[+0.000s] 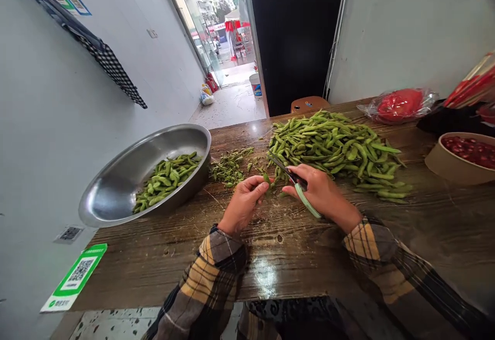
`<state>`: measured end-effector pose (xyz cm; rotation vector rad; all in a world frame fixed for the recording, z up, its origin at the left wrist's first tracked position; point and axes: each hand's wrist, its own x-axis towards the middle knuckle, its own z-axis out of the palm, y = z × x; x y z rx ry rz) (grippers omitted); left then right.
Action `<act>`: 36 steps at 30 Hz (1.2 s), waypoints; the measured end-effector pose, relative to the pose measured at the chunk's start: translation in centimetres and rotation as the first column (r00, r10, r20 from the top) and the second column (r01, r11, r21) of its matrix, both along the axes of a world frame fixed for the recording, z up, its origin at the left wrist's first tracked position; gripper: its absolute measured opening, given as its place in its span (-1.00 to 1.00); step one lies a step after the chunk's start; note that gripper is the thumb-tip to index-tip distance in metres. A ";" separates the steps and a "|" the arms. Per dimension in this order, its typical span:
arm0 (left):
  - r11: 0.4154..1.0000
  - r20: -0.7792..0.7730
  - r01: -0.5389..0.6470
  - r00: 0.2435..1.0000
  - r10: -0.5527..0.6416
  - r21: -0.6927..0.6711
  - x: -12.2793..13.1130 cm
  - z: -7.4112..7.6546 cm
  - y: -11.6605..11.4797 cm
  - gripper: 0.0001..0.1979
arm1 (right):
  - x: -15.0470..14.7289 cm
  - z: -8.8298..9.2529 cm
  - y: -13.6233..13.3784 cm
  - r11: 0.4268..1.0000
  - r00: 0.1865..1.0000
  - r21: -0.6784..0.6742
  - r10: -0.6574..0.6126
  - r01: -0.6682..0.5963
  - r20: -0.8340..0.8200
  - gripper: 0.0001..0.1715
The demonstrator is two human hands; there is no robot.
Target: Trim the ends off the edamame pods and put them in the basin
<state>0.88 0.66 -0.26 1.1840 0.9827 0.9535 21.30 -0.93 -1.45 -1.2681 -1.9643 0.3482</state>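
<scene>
Pinched in my left hand (246,201) is a green bean pod (266,179), its tip poking out past the fingers. My right hand (319,189) grips a pair of scissors (305,202) with pale green handles, the dark blades pointing up and left, just right of that pod. Behind the scissors lies a large heap of bean pods (332,141). A small pile of cut pod ends (232,167) rests on the wooden table beyond my left hand. To the left, a wide steel basin (112,188) holds more bean pods (166,179).
A bowl of dark red pieces (444,164) stands at the right edge. Behind it lies a red bundle in clear plastic (402,104). A green QR-code card (75,278) is at the table's left corner. Past the table are a stool (309,104) and an open doorway.
</scene>
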 end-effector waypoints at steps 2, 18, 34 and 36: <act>0.999 0.005 -0.038 0.999 0.038 0.017 -0.1 0.1 -0.2 -0.73 | -0.2 0.1 -0.3 0.999 0.999 -0.024 0.033 -0.032 0.027 -0.52; 0.987 -0.063 -0.068 0.995 0.078 0.148 0.6 -0.3 -0.7 -0.81 | -1.1 0.4 -1.2 0.984 0.985 -0.098 0.154 -0.147 0.075 -0.44; 0.979 -0.180 -0.045 0.980 0.081 0.200 -0.1 -1.0 0.2 -0.83 | -0.5 0.3 -1.0 0.985 0.955 -0.126 0.149 -0.120 0.257 -0.57; 0.984 -0.170 -0.026 0.984 0.057 0.175 -0.2 -1.1 0.2 -0.82 | -0.4 0.3 -0.9 0.981 0.951 -0.145 0.160 -0.125 0.265 -0.56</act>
